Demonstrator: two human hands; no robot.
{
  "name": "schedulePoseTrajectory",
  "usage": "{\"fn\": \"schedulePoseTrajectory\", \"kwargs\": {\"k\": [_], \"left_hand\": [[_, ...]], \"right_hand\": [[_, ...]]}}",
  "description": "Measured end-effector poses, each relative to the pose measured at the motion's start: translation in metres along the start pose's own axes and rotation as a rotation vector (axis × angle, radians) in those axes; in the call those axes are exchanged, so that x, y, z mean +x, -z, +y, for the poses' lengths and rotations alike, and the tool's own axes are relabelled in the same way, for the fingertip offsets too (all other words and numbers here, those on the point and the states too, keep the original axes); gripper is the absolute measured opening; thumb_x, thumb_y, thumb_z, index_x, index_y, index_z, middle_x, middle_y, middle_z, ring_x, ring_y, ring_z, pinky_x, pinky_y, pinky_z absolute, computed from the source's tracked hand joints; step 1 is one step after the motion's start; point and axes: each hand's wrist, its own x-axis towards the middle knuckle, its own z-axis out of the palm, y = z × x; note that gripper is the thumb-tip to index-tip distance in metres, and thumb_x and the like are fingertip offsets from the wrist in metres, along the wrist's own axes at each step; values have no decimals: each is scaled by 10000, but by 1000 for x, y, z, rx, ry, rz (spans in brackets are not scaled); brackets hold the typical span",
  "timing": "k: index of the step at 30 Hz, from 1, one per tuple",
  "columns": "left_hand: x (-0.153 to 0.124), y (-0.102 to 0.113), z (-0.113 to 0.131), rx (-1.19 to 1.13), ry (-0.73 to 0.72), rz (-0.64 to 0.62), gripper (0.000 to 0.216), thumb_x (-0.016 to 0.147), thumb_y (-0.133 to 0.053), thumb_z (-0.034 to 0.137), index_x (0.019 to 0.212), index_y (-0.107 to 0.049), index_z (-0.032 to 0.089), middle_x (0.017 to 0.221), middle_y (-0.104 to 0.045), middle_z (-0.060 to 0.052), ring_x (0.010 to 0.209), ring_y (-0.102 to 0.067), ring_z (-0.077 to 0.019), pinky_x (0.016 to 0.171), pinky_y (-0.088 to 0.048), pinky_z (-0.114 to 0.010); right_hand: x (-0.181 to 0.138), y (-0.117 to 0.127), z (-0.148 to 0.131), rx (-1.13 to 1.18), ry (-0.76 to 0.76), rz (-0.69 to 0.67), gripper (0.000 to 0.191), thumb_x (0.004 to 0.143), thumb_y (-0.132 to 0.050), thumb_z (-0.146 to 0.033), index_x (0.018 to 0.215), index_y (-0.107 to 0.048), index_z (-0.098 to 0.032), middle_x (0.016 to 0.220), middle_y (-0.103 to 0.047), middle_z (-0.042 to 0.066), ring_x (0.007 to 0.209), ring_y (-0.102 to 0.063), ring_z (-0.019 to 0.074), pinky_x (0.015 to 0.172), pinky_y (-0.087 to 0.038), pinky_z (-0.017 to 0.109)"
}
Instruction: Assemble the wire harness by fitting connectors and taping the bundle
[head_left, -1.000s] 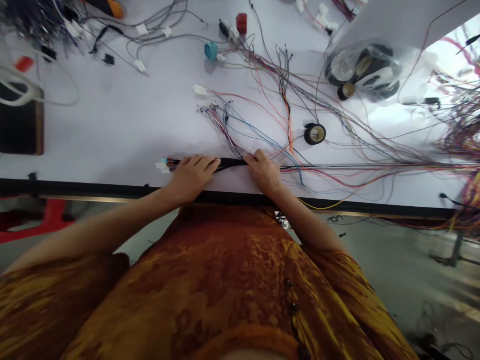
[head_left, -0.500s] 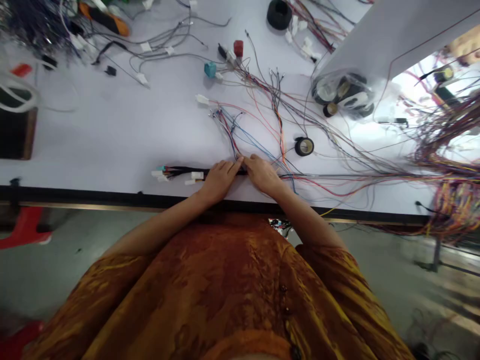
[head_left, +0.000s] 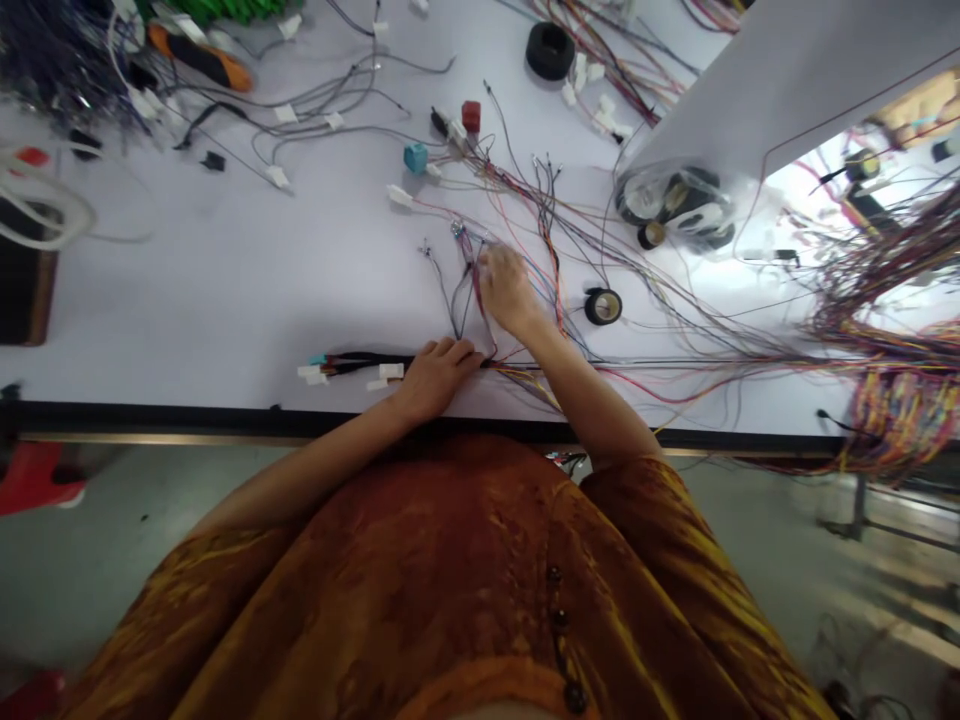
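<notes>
A black-taped wire bundle (head_left: 375, 361) lies along the near edge of the white table (head_left: 225, 290), with white connectors (head_left: 311, 374) at its left end. My left hand (head_left: 436, 375) rests on the bundle, fingers curled over it. My right hand (head_left: 506, 288) is farther out on the table, its fingers closed around a cluster of loose coloured wires (head_left: 469, 270) that branch up from the bundle. The wire ends with metal terminals stick out just beyond its fingertips.
A small roll of black tape (head_left: 603, 305) lies right of my right hand. A clear bag of tape rolls (head_left: 675, 210) sits further back. Teal (head_left: 415, 157) and red (head_left: 471, 115) connectors, a black ring (head_left: 549, 49) and tangled wires (head_left: 885, 350) spread across the table.
My right hand left the black bundle and moved away from me, gathering the loose coloured wires. My left hand stayed on the bundle. The view shifted slightly.
</notes>
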Motion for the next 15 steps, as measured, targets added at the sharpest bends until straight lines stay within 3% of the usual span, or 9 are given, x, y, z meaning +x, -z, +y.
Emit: {"fn": "schedulePoseTrajectory", "kwargs": {"k": [5,8,10,12,14,15], "left_hand": [[-1,-1,-3,-10,-35,55,319,984,-502,107,1221,-699,189,1026,-663,-107,930,-604,-237,791,-489,-359],[-2,-3,-7,-25,-47,70,321,978,-519,110,1227,-699,203,1032,-662,-104,923,-597,-232,787,-481,-357],[-2,-5,-10,-35,-46,79,323,972,-540,124,1239,-697,215,1044,-666,-104,912,-590,-235,767,-470,-361],[-2,-6,-13,-28,-39,87,315,971,-553,143,1235,-703,229,1056,-672,-103,902,-584,-239,743,-457,-363],[-2,-6,-15,-5,-33,91,304,980,-548,159,1220,-715,240,1052,-673,-103,904,-584,-241,738,-452,-361],[-2,-6,-15,2,-34,96,303,985,-540,164,1216,-720,240,1049,-672,-105,914,-586,-241,745,-454,-358]], "right_hand": [[71,16,66,-45,-243,123,322,895,-425,-7,1145,-582,-135,1268,-607,155,1293,-517,256,1179,-348,466],[73,40,72,12,-260,144,282,911,-434,-50,1122,-606,-126,1191,-635,142,1202,-571,249,1114,-414,444],[41,52,53,131,-75,79,264,952,-441,-133,1144,-622,-142,1133,-646,113,1050,-620,215,989,-497,396],[-11,55,27,257,190,-112,252,959,-526,-245,1179,-634,-182,1102,-646,79,905,-625,183,876,-537,356],[-66,49,5,302,357,-260,280,905,-658,-305,1159,-662,-188,1086,-641,80,920,-617,196,862,-540,356],[-90,44,-2,281,358,-268,276,890,-687,-305,1135,-676,-179,1075,-634,90,949,-610,215,869,-538,370]]}}
